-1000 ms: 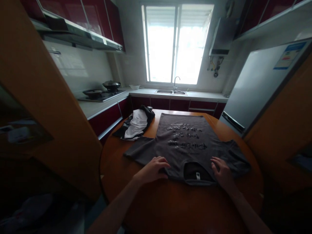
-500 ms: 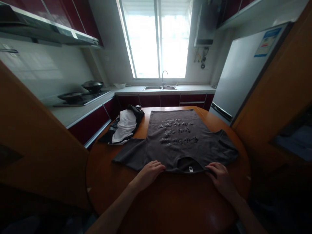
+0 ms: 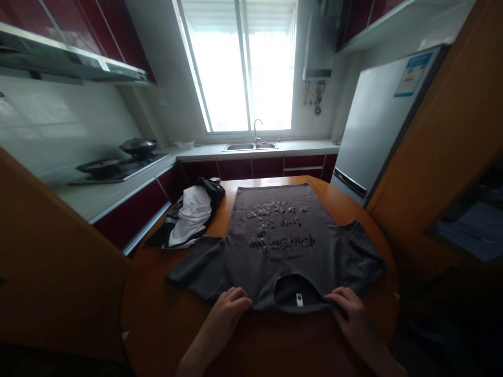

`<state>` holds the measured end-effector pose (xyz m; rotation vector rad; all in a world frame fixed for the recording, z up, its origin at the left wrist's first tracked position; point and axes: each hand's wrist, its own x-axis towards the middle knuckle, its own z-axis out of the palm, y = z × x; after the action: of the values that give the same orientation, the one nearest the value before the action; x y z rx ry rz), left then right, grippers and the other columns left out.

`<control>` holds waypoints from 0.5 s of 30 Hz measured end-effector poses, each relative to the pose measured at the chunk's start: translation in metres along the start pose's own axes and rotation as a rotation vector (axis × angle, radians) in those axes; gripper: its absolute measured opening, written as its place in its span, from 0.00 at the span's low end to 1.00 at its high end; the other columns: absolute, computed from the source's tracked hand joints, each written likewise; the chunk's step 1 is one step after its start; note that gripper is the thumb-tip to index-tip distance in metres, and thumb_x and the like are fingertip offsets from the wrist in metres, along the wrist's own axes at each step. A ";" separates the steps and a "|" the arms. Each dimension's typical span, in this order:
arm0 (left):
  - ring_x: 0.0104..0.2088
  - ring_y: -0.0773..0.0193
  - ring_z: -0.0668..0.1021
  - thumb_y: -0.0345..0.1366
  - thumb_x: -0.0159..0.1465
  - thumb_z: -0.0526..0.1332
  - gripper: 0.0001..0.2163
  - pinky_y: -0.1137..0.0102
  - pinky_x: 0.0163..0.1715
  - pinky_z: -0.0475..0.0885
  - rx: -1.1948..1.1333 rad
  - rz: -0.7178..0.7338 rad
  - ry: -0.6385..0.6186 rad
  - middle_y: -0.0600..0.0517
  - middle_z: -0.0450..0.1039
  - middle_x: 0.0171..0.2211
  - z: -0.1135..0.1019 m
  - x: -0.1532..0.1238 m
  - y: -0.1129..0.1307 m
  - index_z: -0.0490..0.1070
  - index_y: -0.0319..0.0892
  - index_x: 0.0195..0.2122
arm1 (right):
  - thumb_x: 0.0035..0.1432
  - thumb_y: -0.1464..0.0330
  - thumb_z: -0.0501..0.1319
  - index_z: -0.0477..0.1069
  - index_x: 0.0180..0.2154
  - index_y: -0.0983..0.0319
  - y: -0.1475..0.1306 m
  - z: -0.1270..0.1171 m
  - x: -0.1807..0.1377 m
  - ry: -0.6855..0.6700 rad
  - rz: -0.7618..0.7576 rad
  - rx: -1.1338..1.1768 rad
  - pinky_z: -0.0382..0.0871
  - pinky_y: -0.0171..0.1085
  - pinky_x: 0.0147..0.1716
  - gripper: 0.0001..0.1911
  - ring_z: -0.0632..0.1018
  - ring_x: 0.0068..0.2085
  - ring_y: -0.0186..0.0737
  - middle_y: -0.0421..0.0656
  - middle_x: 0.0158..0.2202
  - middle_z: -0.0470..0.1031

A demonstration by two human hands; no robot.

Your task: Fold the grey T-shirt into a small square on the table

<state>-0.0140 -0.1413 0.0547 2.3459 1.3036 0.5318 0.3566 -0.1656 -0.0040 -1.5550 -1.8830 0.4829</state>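
Note:
A dark grey T-shirt (image 3: 243, 262) with black lettering lies spread on the round wooden table (image 3: 157, 309), its neckline toward me and its sleeves out to both sides. My left hand (image 3: 230, 311) pinches the shoulder edge to the left of the collar. On the other side of the collar, my right hand (image 3: 349, 309) grips the opposite shoulder edge between thumb and fingers. A small white label shows inside the neck opening. The lettering appears upside down from where I look.
A heap of black and white clothing (image 3: 192, 212) rests on the table's left side. Beyond stand a counter with a sink (image 3: 251, 147), a stove with a wok (image 3: 137, 146) at left, and a fridge (image 3: 377, 115) at right.
Both hands have drawn the T-shirt's collar end closer to me, and more of the lettering shows flat. The view has also shifted slightly.

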 end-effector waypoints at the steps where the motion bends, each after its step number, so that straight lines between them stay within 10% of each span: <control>1: 0.38 0.60 0.75 0.36 0.73 0.49 0.16 0.67 0.39 0.71 -0.015 -0.023 0.004 0.48 0.74 0.36 0.000 -0.004 0.000 0.73 0.45 0.32 | 0.60 0.70 0.56 0.79 0.41 0.55 -0.006 -0.004 -0.001 -0.046 0.004 0.012 0.73 0.47 0.50 0.14 0.77 0.46 0.49 0.47 0.43 0.78; 6: 0.39 0.60 0.79 0.40 0.70 0.57 0.11 0.69 0.42 0.76 -0.128 -0.109 -0.105 0.51 0.77 0.38 -0.005 -0.014 -0.022 0.78 0.49 0.34 | 0.62 0.62 0.59 0.80 0.41 0.56 -0.021 -0.028 0.011 -0.250 0.063 0.101 0.73 0.39 0.47 0.12 0.79 0.44 0.44 0.45 0.42 0.80; 11: 0.43 0.58 0.81 0.43 0.70 0.58 0.12 0.68 0.47 0.76 -0.117 -0.106 0.021 0.49 0.78 0.45 -0.017 0.028 -0.026 0.80 0.50 0.47 | 0.67 0.59 0.53 0.82 0.45 0.60 0.021 -0.039 0.064 0.230 0.183 -0.198 0.64 0.51 0.60 0.21 0.72 0.58 0.53 0.53 0.56 0.74; 15: 0.43 0.60 0.81 0.38 0.70 0.57 0.12 0.68 0.47 0.75 -0.132 0.002 -0.007 0.48 0.78 0.45 -0.012 0.075 -0.006 0.79 0.48 0.47 | 0.65 0.55 0.54 0.81 0.49 0.60 0.075 -0.043 0.092 0.237 0.456 -0.431 0.56 0.60 0.63 0.24 0.59 0.68 0.63 0.55 0.67 0.63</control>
<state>0.0125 -0.0715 0.0713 2.2395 1.2251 0.5904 0.4318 -0.0640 0.0011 -2.2366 -1.5097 0.0685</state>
